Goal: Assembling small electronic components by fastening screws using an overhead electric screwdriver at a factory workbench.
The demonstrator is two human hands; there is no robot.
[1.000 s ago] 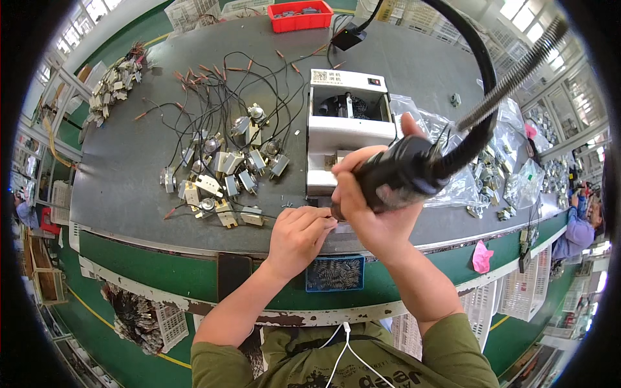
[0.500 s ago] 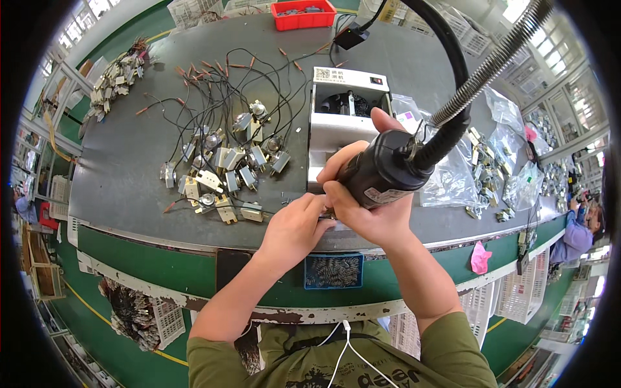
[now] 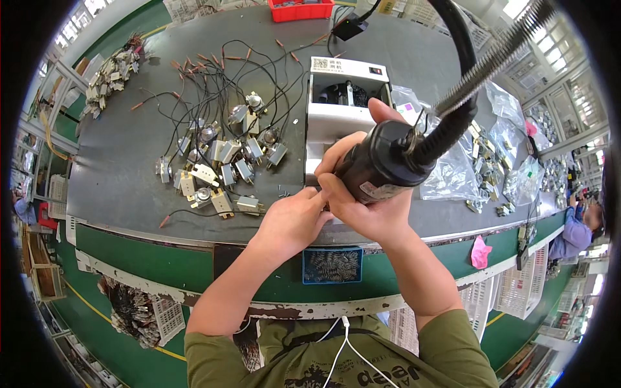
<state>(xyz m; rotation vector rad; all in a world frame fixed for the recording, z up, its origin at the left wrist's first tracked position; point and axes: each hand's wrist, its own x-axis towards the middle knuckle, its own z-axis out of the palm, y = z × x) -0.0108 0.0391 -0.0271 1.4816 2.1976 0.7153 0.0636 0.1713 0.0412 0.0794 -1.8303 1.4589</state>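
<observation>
A black electric screwdriver (image 3: 383, 160), with a thick cable and a coiled spring at its upper end, is gripped in my right hand (image 3: 375, 223). Its tip is hidden behind my fingers. My left hand (image 3: 288, 223) is closed in a pinch beside the right fingers, and whatever lies between its fingertips cannot be made out. Just beyond both hands stands a white box-shaped device (image 3: 349, 68) with a dark opening and a switch. To the left lies a pile of small metal-cased parts with black wires (image 3: 229, 155).
Below my hands, at the table's front edge, a blue tray (image 3: 331, 248) holds many small metal pieces. Clear plastic bags (image 3: 449, 171) and loose metal parts lie to the right. A red bin (image 3: 301, 11) stands at the far edge. Another person (image 3: 572, 229) is at far right.
The view has shifted slightly, so the table's things sit a little higher. My hands stay together, the right still gripping the screwdriver; its cable and spring have swung slightly.
</observation>
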